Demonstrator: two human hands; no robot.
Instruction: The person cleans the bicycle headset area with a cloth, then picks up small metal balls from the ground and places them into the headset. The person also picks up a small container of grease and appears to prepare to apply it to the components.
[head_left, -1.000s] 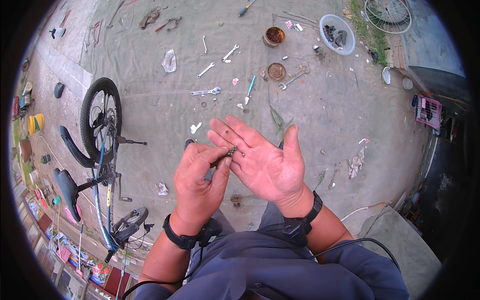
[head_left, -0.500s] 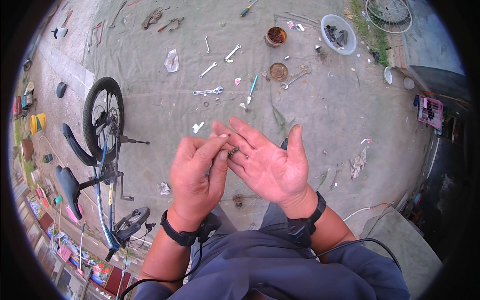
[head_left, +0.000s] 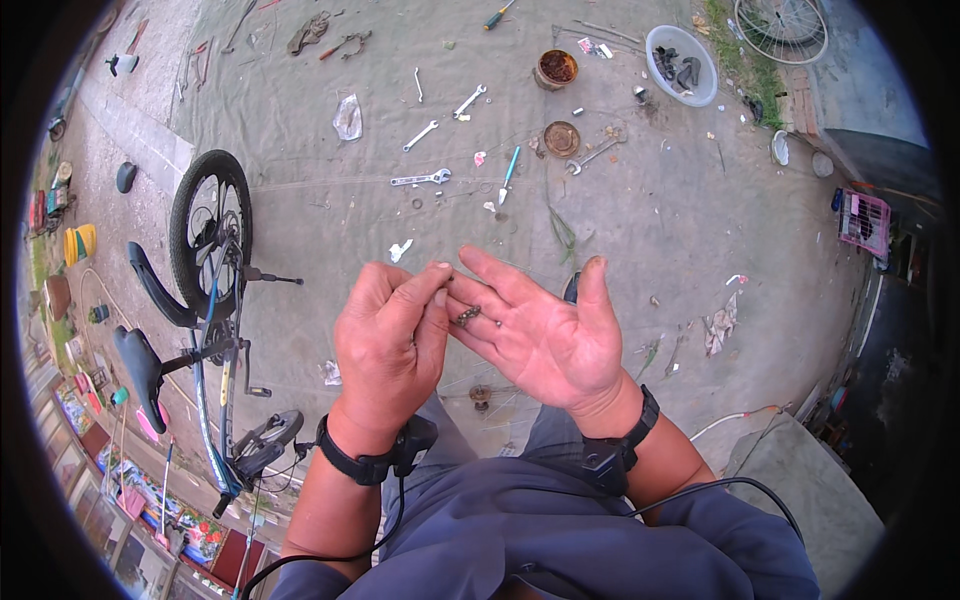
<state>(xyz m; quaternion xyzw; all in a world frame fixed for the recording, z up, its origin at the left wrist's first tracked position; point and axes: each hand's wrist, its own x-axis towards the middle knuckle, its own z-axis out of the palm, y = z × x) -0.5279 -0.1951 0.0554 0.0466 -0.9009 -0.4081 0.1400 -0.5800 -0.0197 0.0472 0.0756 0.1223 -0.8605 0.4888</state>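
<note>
My right hand [head_left: 548,345] lies palm up, fingers stretched out and slightly spread. A small cluster of dark, bead-like metal pieces [head_left: 466,316], perhaps bearing balls, rests on its fingers, and a tiny loose dark piece [head_left: 498,323] sits nearer the palm. Beside it, my left hand [head_left: 390,335] is closed, thumb and forefinger tips pinched together just over the right fingers. What the pinch holds is too small and hidden to make out. Both wrists wear black straps with small boxes and cables.
On the grey ground cloth lie an adjustable wrench [head_left: 421,179], several spanners [head_left: 420,136], a teal-handled tool [head_left: 510,176] and two rusty tins [head_left: 556,69]. A pale basin [head_left: 682,65] holds dark parts. At the left a bicycle [head_left: 208,330] lies near my arm.
My left hand has shifted slightly left, its pinched fingertips drawing back from the right fingers and uncovering more of the bead-like cluster. The right hand stays open, a little lower.
</note>
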